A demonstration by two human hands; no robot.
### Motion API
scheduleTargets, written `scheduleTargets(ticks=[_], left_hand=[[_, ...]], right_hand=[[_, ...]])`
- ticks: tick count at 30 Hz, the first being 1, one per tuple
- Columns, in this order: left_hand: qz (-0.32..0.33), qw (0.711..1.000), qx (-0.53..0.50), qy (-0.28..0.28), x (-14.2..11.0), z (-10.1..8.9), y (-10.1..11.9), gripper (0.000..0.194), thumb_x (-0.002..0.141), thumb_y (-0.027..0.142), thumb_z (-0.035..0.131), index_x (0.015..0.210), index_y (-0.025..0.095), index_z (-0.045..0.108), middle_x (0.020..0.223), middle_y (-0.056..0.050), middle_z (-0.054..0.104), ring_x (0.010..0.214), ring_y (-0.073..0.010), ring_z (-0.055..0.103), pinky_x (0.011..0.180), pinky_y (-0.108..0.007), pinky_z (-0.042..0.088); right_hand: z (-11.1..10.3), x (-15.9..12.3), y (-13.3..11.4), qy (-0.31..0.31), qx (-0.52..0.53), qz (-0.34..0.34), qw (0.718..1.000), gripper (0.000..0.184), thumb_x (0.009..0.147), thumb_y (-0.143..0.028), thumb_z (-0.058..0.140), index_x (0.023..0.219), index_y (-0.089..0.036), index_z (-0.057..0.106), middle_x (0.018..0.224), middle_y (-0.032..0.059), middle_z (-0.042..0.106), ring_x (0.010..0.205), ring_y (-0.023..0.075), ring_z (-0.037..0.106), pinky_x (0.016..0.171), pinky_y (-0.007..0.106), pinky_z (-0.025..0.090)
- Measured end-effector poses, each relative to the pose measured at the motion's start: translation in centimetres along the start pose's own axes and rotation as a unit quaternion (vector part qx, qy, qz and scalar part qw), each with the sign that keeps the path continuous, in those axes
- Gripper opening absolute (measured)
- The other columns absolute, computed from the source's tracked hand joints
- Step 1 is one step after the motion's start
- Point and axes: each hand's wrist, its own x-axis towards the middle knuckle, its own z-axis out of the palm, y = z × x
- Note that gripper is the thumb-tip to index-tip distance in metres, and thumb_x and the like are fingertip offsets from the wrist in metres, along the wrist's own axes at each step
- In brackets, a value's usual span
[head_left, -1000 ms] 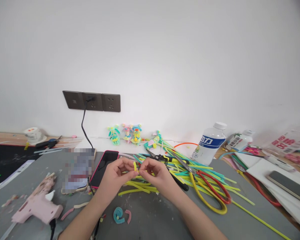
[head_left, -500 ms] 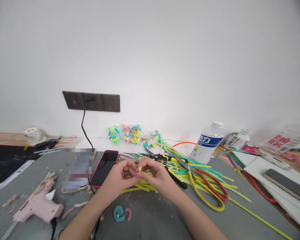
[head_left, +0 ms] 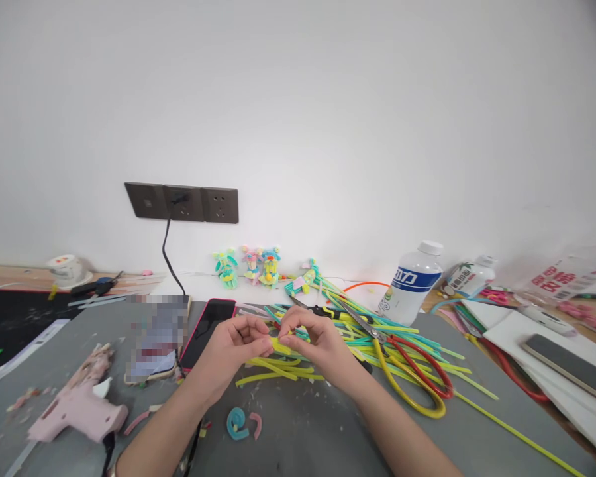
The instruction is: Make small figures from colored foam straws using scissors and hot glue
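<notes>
My left hand (head_left: 242, 343) and my right hand (head_left: 316, 339) meet over the middle of the desk, thumb and forefinger of each pinched. Between the fingertips is a short yellow pipe cleaner piece (head_left: 280, 345), partly covered by the fingers and hard to separate from the yellow strands behind. Yellow and teal pipe cleaners (head_left: 278, 371) lie in a loose pile beneath and beyond my hands. Just right of my right hand are black-and-yellow pliers (head_left: 328, 313), partly hidden, and scissors (head_left: 411, 371) with red and yellow handles.
A pink glue gun (head_left: 79, 411) lies at left, near a phone (head_left: 206, 328) with a pink edge. Small colourful figures (head_left: 248, 266) stand by the wall. At right are a bottle (head_left: 412, 281) and a dark phone (head_left: 573, 364). Blue curled scrap (head_left: 236, 424) lies in front.
My hands have drawn slightly apart at the fingertips, and the right fingers have tipped forward. More yellow shows between them. The things on the desk have stayed put.
</notes>
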Motion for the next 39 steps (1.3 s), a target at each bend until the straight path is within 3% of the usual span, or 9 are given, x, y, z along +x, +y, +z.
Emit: scheduleTargets(ticks=[13,19,23,27,35,39], left_hand=[[-0.006,0.994,-0.11,0.025,0.1,0.2,0.2,0.035,0.062,0.028,0.09,0.069,0.016,0.058,0.064,0.006,0.057,0.063,-0.0072,0.061,0.061,-0.015,0.047],[0.012,0.995,-0.101,0.022,0.1,0.1,0.0,0.033,0.067,0.029,0.087,0.071,0.017,0.057,0.065,0.006,0.057,0.065,-0.0078,0.061,0.061,-0.015,0.046],[0.022,0.999,-0.037,0.005,0.0,0.2,0.1,0.026,0.072,0.032,0.083,0.073,0.017,0.061,0.067,0.003,0.06,0.064,-0.0093,0.059,0.06,-0.017,0.047],[0.085,0.994,0.062,0.013,0.2,0.1,0.0,0.02,0.069,0.029,0.082,0.078,0.017,0.07,0.078,-0.003,0.068,0.072,-0.0148,0.063,0.065,-0.023,0.053],[0.219,0.949,0.222,0.045,0.1,0.0,-0.1,0.005,0.073,0.025,0.076,0.075,0.021,0.078,0.078,-0.008,0.073,0.071,-0.0212,0.067,0.059,-0.028,0.056],[0.233,0.937,0.251,0.061,0.0,-0.2,-0.1,0.006,0.075,0.025,0.075,0.071,0.023,0.079,0.073,-0.007,0.075,0.069,-0.0216,0.067,0.056,-0.026,0.053]], right_hand=[[-0.1,-0.2,-0.4,-0.009,-0.021,-0.025,0.999,0.02,0.096,-0.032,0.058,0.093,-0.024,0.076,0.089,0.0059,0.062,0.086,0.0194,0.059,0.076,0.032,0.044],[0.2,-0.1,0.0,0.026,-0.009,-0.04,0.999,0.012,0.087,-0.034,0.071,0.09,-0.023,0.075,0.084,0.0042,0.062,0.079,0.0185,0.058,0.072,0.031,0.045],[0.1,0.1,0.3,0.053,-0.018,-0.03,0.998,0.014,0.088,-0.034,0.07,0.082,-0.022,0.075,0.079,0.0038,0.064,0.078,0.0186,0.059,0.073,0.031,0.045],[-0.1,0.1,0.3,0.049,-0.024,0.0,0.998,0.02,0.087,-0.039,0.069,0.082,-0.021,0.075,0.08,0.0049,0.066,0.08,0.0196,0.06,0.074,0.032,0.045],[0.5,0.1,0.8,0.044,0.012,0.051,0.998,0.025,0.085,-0.045,0.071,0.079,-0.021,0.074,0.078,0.0039,0.065,0.075,0.0181,0.058,0.068,0.03,0.045],[0.5,0.2,0.7,0.018,0.049,0.099,0.994,0.027,0.081,-0.046,0.074,0.08,-0.02,0.076,0.078,0.0036,0.068,0.075,0.0174,0.06,0.07,0.03,0.045]])
